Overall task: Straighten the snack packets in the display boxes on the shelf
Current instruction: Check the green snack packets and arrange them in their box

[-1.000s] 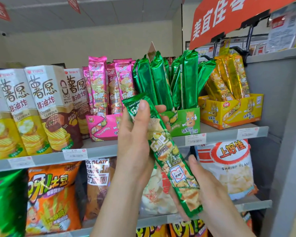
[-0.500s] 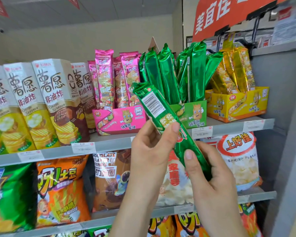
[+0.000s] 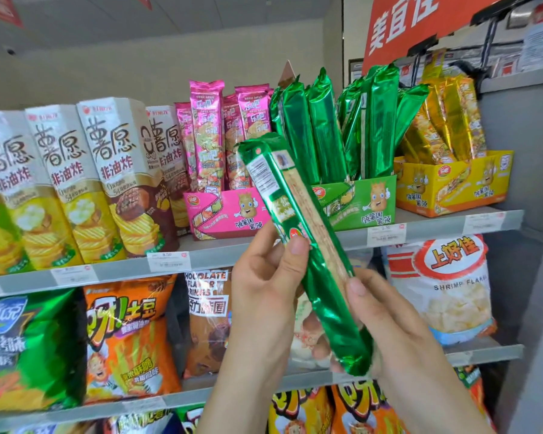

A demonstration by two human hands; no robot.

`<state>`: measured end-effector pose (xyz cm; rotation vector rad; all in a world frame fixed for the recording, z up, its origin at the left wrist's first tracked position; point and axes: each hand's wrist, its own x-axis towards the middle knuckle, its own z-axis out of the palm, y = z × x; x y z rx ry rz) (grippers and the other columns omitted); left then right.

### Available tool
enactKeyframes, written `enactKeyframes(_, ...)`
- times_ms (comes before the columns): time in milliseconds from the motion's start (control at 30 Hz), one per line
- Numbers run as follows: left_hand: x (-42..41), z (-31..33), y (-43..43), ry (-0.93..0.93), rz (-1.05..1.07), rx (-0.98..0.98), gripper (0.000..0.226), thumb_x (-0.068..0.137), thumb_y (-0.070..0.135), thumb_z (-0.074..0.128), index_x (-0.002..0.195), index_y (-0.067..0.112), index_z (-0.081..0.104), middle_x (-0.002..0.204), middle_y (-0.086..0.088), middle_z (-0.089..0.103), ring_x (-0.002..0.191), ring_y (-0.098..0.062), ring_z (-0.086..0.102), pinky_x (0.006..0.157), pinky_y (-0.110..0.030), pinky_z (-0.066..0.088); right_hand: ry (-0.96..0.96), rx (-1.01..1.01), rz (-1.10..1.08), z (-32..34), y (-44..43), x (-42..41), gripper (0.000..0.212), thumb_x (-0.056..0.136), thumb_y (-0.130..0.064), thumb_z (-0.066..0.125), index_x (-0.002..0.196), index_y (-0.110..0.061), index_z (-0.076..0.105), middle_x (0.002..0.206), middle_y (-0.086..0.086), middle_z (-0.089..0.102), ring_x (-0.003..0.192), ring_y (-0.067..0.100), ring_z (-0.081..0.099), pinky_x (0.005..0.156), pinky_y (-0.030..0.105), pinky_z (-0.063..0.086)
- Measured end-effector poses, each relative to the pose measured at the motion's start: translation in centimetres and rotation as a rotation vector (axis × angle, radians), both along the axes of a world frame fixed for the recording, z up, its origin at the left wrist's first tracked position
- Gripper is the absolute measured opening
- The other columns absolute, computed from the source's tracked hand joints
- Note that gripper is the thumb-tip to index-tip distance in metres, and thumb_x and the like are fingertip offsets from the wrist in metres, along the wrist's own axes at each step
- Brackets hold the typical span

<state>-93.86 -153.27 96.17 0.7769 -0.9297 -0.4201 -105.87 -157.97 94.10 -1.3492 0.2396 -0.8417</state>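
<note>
I hold one long green packet (image 3: 298,233) in both hands, in front of the shelf (image 3: 436,227) and outside any box. A second ago its printed front faced me. Half a second ago it showed its back with the barcode. Now it has rolled a little further, and a long pale seam runs down the side I see. Its tilt is much the same: top end up and to the left, bottom end down and to the right.

My left hand (image 3: 264,286) grips the packet's middle, thumb pressed on the near side and fingers curled behind. My right hand (image 3: 395,333) is clamped round the lower end, thumb on the seam.

The packet's top end covers the gap between the pink box (image 3: 226,214) and the green box (image 3: 367,202), hiding the green box's left front corner. Behind it, more green packets (image 3: 326,126) stand in that box, leaning apart in two loose bunches. Pink packets (image 3: 207,136) stand nearly upright in theirs. To the right, yellow packets (image 3: 445,120) lean in a yellow box (image 3: 452,186).

Tall crisp cartons (image 3: 113,177) fill the shelf's left side. Below, my hands hide some bags; a shrimp-flake bag (image 3: 445,286) shows to the right and an orange bag (image 3: 129,339) to the left. An orange sign (image 3: 420,20) hangs at the upper right.
</note>
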Motion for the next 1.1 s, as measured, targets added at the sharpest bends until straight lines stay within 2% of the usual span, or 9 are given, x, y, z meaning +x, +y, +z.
enactKeyframes(100, -0.2, -0.1, 0.1, 0.076, -0.075, -0.007, 0.044, 0.078, 0.037, 0.065, 0.113, 0.009, 0.066, 0.104, -0.02, 0.071, 0.07, -0.017, 0.061, 0.059, -0.025, 0.051, -0.037, 0.048, 0.211, 0.1, 0.2, 0.2, 0.048, 0.064, -0.063, 0.077, 0.097, -0.029, 0.072, 0.072, 0.019, 0.069, 0.051, 0.029, 0.063, 0.04, 0.026, 0.043)
enactKeyframes(267, -0.7, -0.5, 0.0, 0.079, -0.269, -0.042, 0.038, 0.084, 0.034, 0.059, 0.118, 0.017, 0.065, 0.111, -0.014, 0.071, 0.064, -0.015, 0.062, 0.048, -0.023, 0.049, -0.105, -0.002, -0.005, -0.5, 0.7, 1.2, 0.041, 0.069, -0.06, 0.061, 0.094, -0.029, 0.069, 0.056, 0.013, 0.062, 0.036, 0.022, 0.052, 0.034, 0.021, 0.032)
enactKeyframes(400, -1.2, -2.1, 0.2, 0.041, -0.297, 0.061, 0.056, 0.08, 0.043, 0.075, 0.132, 0.029, 0.057, 0.086, -0.006, 0.07, 0.033, -0.007, 0.045, 0.03, -0.017, 0.041, -0.14, 0.047, -0.074, 0.1, 1.2, 1.4, 0.039, 0.068, -0.061, 0.059, 0.096, -0.038, 0.072, 0.051, 0.009, 0.059, 0.034, 0.019, 0.048, 0.034, 0.018, 0.03)
enactKeyframes(567, -2.0, -3.4, 0.1, -0.034, -0.19, 0.045, 0.053, 0.088, 0.029, 0.058, 0.139, 0.038, 0.045, 0.123, 0.002, 0.067, 0.053, -0.004, 0.058, 0.04, -0.018, 0.045, -0.099, 0.067, -0.267, 0.5, 1.5, 1.5, 0.022, 0.076, -0.065, 0.058, 0.079, -0.047, 0.072, 0.052, 0.003, 0.063, 0.035, 0.015, 0.051, 0.033, 0.026, 0.037)
enactKeyframes(667, -2.6, -4.1, -0.2, -0.16, 0.084, -0.032, 0.058, 0.088, 0.009, 0.057, 0.137, 0.037, 0.044, 0.125, 0.009, 0.061, 0.095, -0.005, 0.062, 0.073, -0.018, 0.052, -0.123, 0.069, -0.385, 0.3, 1.2, 1.6, 0.028, 0.081, -0.069, 0.053, 0.076, -0.047, 0.07, 0.06, -0.012, 0.066, 0.044, 0.002, 0.057, 0.037, 0.019, 0.042)
enactKeyframes(767, -2.6, -4.7, -0.2, -0.375, 0.378, -0.042, 0.047, 0.088, 0.001, 0.059, 0.117, 0.038, 0.064, 0.115, 0.012, 0.058, 0.097, -0.003, 0.06, 0.078, -0.015, 0.05, -0.075, -0.164, -0.471, 0.3, 0.7, 1.7, 0.028, 0.082, -0.069, 0.041, 0.098, -0.057, 0.06, 0.089, -0.026, 0.066, 0.077, -0.006, 0.062, 0.065, 0.019, 0.049)
enactKeyframes(900, -2.7, -4.5, 0.3, -0.423, 0.335, 0.068, 0.04, 0.089, 0.031, 0.06, 0.125, 0.047, 0.059, 0.121, 0.02, 0.061, 0.115, -0.01, 0.061, 0.095, -0.026, 0.048, -0.052, -0.182, -0.375, -0.4, 0.7, 1.9, 0.042, 0.084, -0.07, 0.044, 0.125, -0.067, 0.039, 0.119, -0.051, 0.047, 0.111, -0.026, 0.045, 0.081, -0.006, 0.034)
enactKeyframes(1000, -2.3, -3.9, 0.7, -0.431, 0.384, 0.149, 0.051, 0.074, 0.044, 0.069, 0.122, 0.054, 0.057, 0.118, 0.023, 0.063, 0.108, -0.003, 0.063, 0.089, -0.021, 0.051, -0.109, -0.051, -0.228, -1.1, 0.5, 1.8, 0.038, 0.072, -0.06, 0.058, 0.109, -0.071, 0.055, 0.118, -0.044, 0.056, 0.115, -0.015, 0.052, 0.098, 0.014, 0.044)
enactKeyframes(1100, -1.7, -3.7, 1.1, -0.301, 0.365, 0.149, 0.047, 0.074, 0.036, 0.077, 0.119, 0.042, 0.065, 0.11, 0.014, 0.071, 0.097, -0.008, 0.069, 0.079, -0.022, 0.056, -0.173, -0.139, -0.058, -1.0, -0.2, 1.7, 0.037, 0.085, -0.035, 0.059, 0.118, -0.05, 0.063, 0.119, -0.023, 0.067, 0.116, 0.003, 0.061, 0.091, 0.02, 0.052)
